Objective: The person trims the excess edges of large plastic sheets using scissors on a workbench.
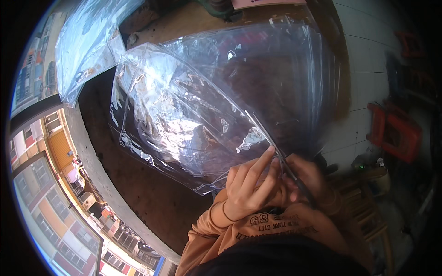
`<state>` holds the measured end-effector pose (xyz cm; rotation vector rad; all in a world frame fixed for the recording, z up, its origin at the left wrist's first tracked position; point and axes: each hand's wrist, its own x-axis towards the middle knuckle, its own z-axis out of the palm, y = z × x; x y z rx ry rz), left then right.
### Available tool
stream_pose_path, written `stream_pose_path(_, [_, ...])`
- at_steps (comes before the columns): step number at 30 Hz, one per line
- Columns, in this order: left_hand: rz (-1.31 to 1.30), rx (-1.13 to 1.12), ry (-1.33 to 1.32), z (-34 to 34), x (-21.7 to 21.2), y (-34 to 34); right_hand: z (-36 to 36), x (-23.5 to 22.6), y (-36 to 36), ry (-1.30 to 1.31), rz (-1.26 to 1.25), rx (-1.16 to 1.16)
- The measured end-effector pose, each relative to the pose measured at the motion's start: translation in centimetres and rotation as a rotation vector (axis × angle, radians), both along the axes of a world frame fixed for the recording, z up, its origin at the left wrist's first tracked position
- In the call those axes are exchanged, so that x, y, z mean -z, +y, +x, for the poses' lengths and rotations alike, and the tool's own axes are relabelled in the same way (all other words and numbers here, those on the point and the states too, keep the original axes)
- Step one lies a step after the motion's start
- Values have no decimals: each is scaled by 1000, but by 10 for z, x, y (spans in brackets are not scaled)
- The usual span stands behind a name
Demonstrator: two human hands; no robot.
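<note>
A large sheet of clear, shiny plastic (175,110) lies crumpled and folded over the brown table in front of me, its near edge reaching my hands. My left hand (246,186) is at this edge, fingers bent and forefinger pointing up along a thin tool; what its fingertips pinch is hidden. Closed round the lower part of that tool is my right hand (308,177). The long, slender dark tool (269,135) has two narrow metal prongs lying close together over the plastic and a dark lower end. Its exact kind is unclear.
Another clear plastic piece (90,50) hangs over the table's left side by a pale ledge (117,184), with buildings beyond. A red stool (398,131) stands on the tiled floor at right, above a wooden slatted seat (366,216). A pink object (267,3) lies at the far edge.
</note>
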<state>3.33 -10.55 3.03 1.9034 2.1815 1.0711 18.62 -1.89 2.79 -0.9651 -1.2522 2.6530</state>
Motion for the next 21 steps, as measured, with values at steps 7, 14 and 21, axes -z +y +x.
stream_pose_path(7, [-30,17,-7,-3,-2,-1,3,3,-2,-45,-16,4])
stream_pose_path(14, [-42,13,-22,-3,-5,-3,-2,-5,3,-99,-129,-15])
stream_pose_path(21, [-47,13,-26,-2,-6,-5,0,-4,6,-139,-123,-42])
